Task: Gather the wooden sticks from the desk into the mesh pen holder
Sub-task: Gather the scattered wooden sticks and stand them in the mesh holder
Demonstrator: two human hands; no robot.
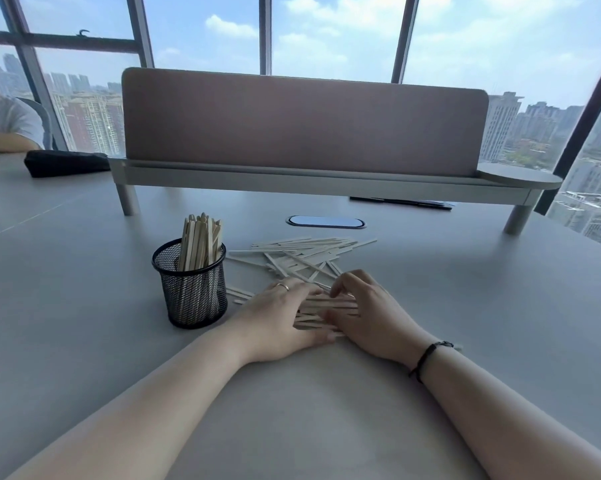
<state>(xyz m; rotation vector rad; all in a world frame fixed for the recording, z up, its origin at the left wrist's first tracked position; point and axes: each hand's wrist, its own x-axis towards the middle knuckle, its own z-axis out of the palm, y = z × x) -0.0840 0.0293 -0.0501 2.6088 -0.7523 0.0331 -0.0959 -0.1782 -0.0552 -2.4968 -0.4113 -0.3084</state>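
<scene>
Both hands, left hand (pixel 281 318) and right hand (pixel 368 315), clasp a stick bundle (pixel 321 308) beside the mesh holder (pixel 191 289).

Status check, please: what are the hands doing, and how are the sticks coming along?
Left hand and right hand gathering a bundle of sticks on the desk. Mesh pen holder part full, loose pile remaining behind. Nothing in the way.

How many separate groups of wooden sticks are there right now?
3: one bunch upright in the mesh pen holder, one loose pile on the desk behind the hands, one batch between both hands.
</scene>
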